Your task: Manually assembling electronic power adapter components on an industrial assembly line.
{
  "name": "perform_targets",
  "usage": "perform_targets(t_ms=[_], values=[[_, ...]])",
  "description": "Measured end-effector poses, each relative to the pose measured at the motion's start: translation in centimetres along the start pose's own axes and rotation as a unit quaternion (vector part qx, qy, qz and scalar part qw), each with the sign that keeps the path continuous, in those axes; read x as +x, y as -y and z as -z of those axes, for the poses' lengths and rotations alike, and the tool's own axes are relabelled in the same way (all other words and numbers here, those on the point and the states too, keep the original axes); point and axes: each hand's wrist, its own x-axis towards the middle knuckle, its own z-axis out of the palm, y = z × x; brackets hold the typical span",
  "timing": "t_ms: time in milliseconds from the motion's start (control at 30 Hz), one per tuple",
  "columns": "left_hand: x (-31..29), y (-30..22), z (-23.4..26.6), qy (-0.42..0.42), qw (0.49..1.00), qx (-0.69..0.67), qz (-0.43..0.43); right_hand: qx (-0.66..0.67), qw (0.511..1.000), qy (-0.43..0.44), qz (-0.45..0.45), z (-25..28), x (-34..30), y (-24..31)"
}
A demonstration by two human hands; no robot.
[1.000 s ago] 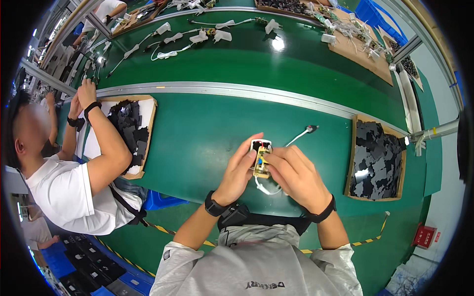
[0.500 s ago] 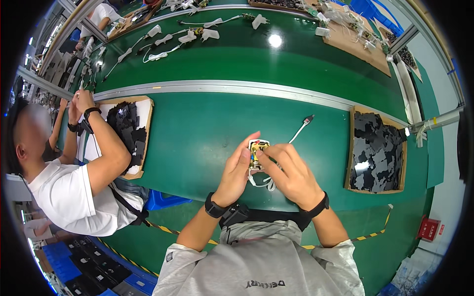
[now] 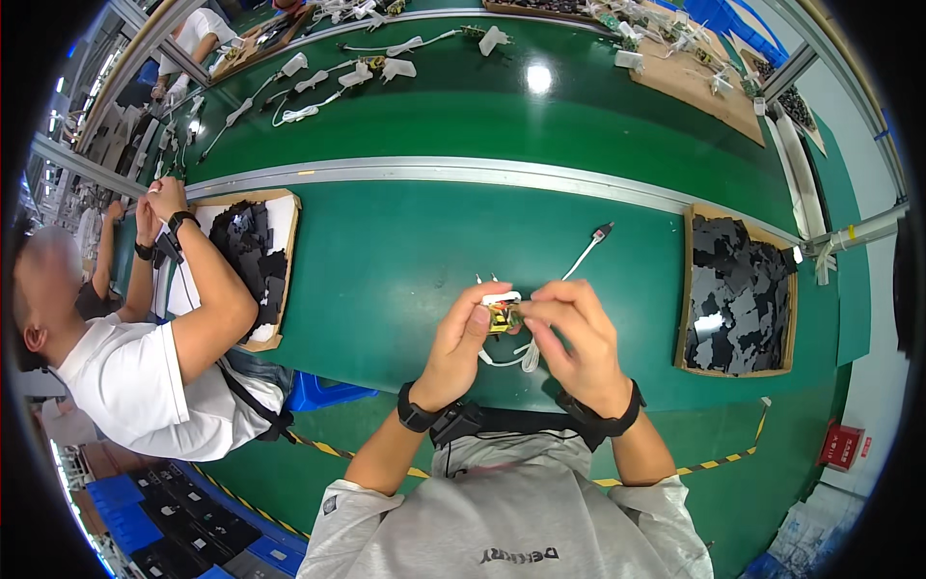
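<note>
Over the near middle of the green bench, my left hand [image 3: 455, 340] is closed around an opened white power adapter [image 3: 501, 298]. Its two metal prongs point toward the far side. Inside the housing a circuit board [image 3: 500, 317] with a yellow component shows. My right hand [image 3: 582, 338] has its thumb and fingertips pinched at the board's right edge; the fingers partly hide that spot. A white cable [image 3: 582, 257] runs on the bench beside my right hand, its dark-tipped plug at the far end, with a loop near the adapter.
Boxes of black sheet pieces stand at the right [image 3: 738, 299] and left [image 3: 253, 241]. A metal rail [image 3: 434, 170] crosses before a green conveyor [image 3: 434, 106] carrying adapters with cables. A co-worker [image 3: 145, 367] in a white shirt sits at the left.
The adapter has been tilted in my left hand, so its prongs now show. My right hand has shifted slightly right to the board's edge. Items on the conveyor have moved slightly left.
</note>
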Motion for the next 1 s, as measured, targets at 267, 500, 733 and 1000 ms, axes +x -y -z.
perform_targets(t_ms=[267,500,733,1000], values=[[-0.2,-1.3,-1.2,0.026,1.000,0.010,-0.006,0.012,1.000,0.025,0.011,-0.3,0.9,0.1],[-0.6,0.3,-0.6,0.055,0.996,-0.067,0.014,0.065,0.997,0.021,-0.021,-0.2,0.2,0.1],[0.0,0.3,-1.6,0.020,0.979,-0.190,0.074,0.013,1.000,0.028,-0.001,-0.7,-0.4,-1.3],[0.2,0.0,-1.9,0.083,0.976,-0.190,0.066,-0.045,0.999,0.027,-0.006,0.6,-0.8,0.1]])
